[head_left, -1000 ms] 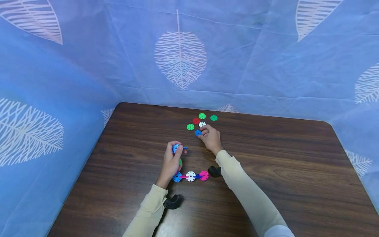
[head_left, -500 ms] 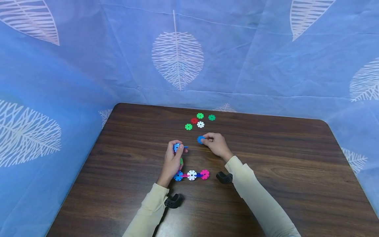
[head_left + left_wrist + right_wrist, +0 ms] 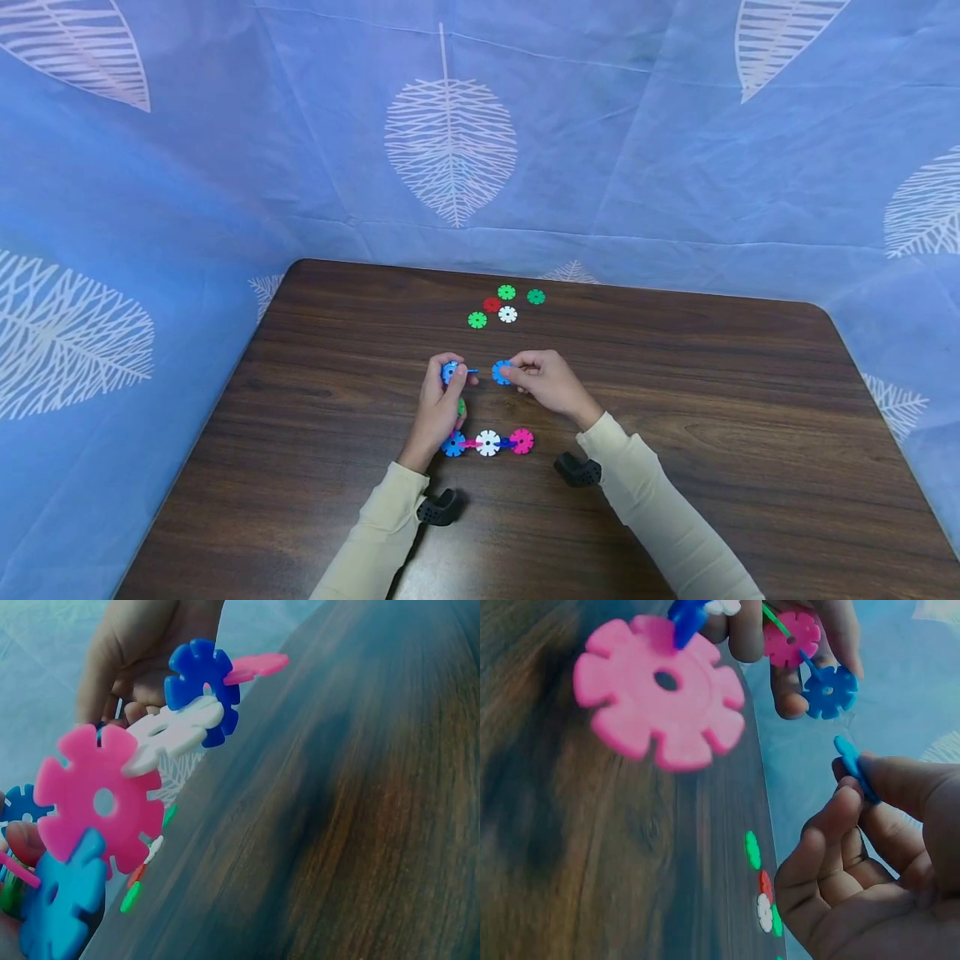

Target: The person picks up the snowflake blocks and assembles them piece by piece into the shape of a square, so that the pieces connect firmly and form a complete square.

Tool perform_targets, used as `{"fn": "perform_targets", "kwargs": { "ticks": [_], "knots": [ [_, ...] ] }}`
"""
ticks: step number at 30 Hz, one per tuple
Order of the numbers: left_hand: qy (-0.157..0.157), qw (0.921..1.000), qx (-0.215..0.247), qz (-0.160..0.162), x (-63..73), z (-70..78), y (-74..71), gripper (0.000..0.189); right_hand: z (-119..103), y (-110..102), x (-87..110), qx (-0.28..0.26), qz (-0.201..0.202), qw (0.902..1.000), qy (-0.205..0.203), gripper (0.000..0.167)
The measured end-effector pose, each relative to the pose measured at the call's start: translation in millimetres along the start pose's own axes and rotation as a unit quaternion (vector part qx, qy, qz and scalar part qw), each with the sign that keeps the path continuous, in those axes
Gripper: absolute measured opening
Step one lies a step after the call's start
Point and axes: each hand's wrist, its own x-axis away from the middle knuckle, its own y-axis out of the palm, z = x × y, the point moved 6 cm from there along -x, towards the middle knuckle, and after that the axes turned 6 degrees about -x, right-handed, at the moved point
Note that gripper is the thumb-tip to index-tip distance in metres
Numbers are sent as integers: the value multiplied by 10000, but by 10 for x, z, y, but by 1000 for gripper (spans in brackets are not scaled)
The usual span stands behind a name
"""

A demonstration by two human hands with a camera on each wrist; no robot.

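Note:
My left hand (image 3: 433, 408) grips a linked chain of notched plastic snowflake discs in blue, white, pink and green. One stretch of the chain, with a white disc (image 3: 488, 443) and a pink disc (image 3: 626, 705), sticks out to the right below the hand. At the chain's upper end a blue disc (image 3: 817, 699) juts out past the left fingertips. Thumb and fingers of my right hand (image 3: 553, 385) pinch a single blue snowflake disc (image 3: 499, 372) by its edge. It faces the chain's blue end across a small gap. The left palm hides part of the chain.
Loose discs lie near the table's far edge: a red one (image 3: 491, 305), a white one (image 3: 507, 315) and several green ones (image 3: 477, 320). A blue leaf-print cloth (image 3: 570, 167) hangs behind the brown wooden table (image 3: 712, 400).
My right hand has carried the blue disc away from the loose discs, toward me and then left to the chain's end. The left hand has stayed nearly still with the chain.

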Motion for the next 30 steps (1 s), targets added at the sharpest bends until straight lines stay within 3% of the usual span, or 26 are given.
{"fn": "perform_targets", "kwargs": {
  "ticks": [20, 30],
  "knots": [
    [117, 9994, 190, -252, -1, 22, 56, 27, -75, 116, 7, -151, -52, 9999, -7, 25],
    [114, 9997, -84, -201, 2, -13, 59, 27, -63, 160, 7, -243, -91, 9997, 15, 31]
  ]
}}
